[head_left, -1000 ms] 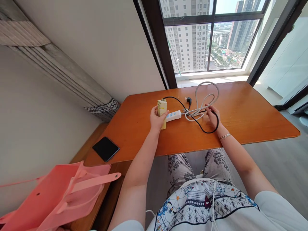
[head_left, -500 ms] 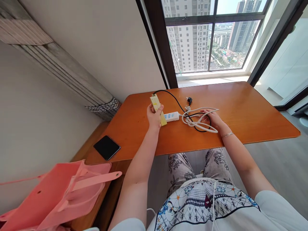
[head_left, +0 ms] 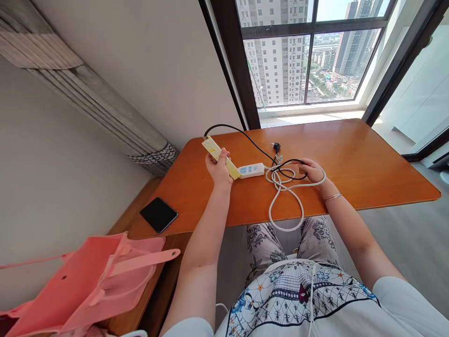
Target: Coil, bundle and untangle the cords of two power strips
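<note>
My left hand (head_left: 219, 169) is wrapped round a yellowish power strip (head_left: 213, 149), tilted above the table's left part. A black cord (head_left: 250, 139) runs from its far end across to my right hand (head_left: 311, 171), whose fingers are closed on that cord. A white cable (head_left: 286, 188) also drapes over the right hand, and one of its loops hangs past the table's front edge. The white power strip (head_left: 251, 170) lies between my hands, joined to the white cable. A black plug (head_left: 276, 147) and a pale plug (head_left: 278, 159) rest behind the tangled cords.
The brown table (head_left: 368, 164) stands against a window (head_left: 312, 65). At its left front corner lies a black phone (head_left: 159, 215). A pink bag (head_left: 91, 276) sits lower left, beside the table. A tied grey curtain (head_left: 115, 112) hangs on the left.
My left hand has moved left and tilted the yellowish strip further. The white cable's loops have loosened, one dropping over the front edge. My right hand stays nearly in place.
</note>
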A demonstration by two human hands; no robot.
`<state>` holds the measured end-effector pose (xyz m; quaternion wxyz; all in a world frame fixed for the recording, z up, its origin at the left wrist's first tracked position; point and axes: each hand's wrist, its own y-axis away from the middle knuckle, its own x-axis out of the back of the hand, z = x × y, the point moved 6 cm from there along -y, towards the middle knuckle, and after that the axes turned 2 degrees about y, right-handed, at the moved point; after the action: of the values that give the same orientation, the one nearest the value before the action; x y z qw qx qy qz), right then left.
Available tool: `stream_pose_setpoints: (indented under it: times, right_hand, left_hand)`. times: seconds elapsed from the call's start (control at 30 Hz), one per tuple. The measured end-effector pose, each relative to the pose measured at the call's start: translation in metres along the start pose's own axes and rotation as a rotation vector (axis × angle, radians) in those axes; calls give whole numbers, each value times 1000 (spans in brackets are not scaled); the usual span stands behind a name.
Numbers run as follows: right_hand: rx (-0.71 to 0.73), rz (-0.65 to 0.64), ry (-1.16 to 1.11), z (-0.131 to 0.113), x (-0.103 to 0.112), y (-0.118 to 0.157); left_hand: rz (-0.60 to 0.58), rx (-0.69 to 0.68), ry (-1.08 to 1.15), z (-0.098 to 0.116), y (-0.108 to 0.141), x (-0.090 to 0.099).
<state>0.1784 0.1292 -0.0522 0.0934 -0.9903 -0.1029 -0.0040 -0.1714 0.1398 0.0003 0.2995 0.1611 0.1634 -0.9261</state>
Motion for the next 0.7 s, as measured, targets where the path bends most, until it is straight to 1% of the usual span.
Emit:
stream_pose_setpoints:
  times: [0.07,0.1,0.13,0.17,0.2,0.23,0.3,0.33,0.4,0.43,0.47,0.57,0.63,0.67,0.7]
  right_hand:
    - [102,221,140,-1,14,-4]
    - [160,306,201,-3,20,-4]
    - [225,365,261,-7,25,-3]
    - [294,390,321,-12,27,-2]
    - [360,373,384,-17,26,0]
    - [420,320,444,-22,23,1]
    - [501,161,528,-29,11,5]
    - [516,79,549,-29,5,7]
    - [496,-36,587,-27,-4,9]
    - [461,-48,609,-24,-6,8]
    - [413,-32,632,-20,-5,7]
    - [272,89,691,-8,5,2]
    - [230,168,746,-2,14,0]
    - [218,228,792,-1,19,0]
    - [206,314,848,0,24,1]
  left_hand:
    - [37,-1,2,2,-2,5]
    - [51,0,1,3,-3,7]
    - [61,3,1,3,-4,9]
    - [67,7,3,3,-5,11]
    - [70,13,4,2,-6,12]
    - [69,21,3,1,-7,13]
    - [63,45,2,-2,-7,14]
    - [60,63,9,-4,-7,14]
    - [65,97,43,-6,-5,13]
    - [71,110,65,-7,-4,13]
    - [79,121,86,-8,-3,13]
    - [98,145,122,-9,1,14]
    - [104,161,130,-9,3,16]
    - [103,169,131,-10,4,17]
    - [100,177,130,-10,6,17]
